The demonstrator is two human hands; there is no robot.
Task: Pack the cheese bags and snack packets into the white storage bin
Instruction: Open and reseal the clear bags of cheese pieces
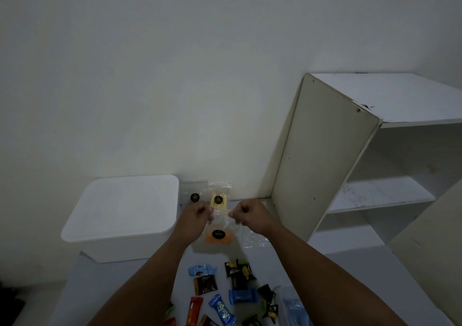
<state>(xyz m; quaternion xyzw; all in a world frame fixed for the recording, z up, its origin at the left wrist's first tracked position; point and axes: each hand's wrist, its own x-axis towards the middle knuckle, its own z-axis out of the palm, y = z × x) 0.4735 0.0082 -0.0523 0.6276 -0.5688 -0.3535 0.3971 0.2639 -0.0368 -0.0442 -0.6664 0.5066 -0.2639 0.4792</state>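
My left hand (197,214) and my right hand (246,213) pinch the top edge of a clear bag of orange cheese (218,235), one hand at each corner, and the bag hangs between them above the table. Behind it, against the wall, stand a clear bag of yellow cheese (218,197) and another clear bag with a black label (193,193). The white storage bin (120,220) sits to the left of my hands. Several snack packets (240,273) in blue, black, brown and orange lie scattered on the table in front of me.
A white open shelf unit (350,163) stands on the right, tilted against the wall. An empty clear plastic bag (255,238) lies beside the cheese bag. A clear container with something blue (292,308) sits at the lower right.
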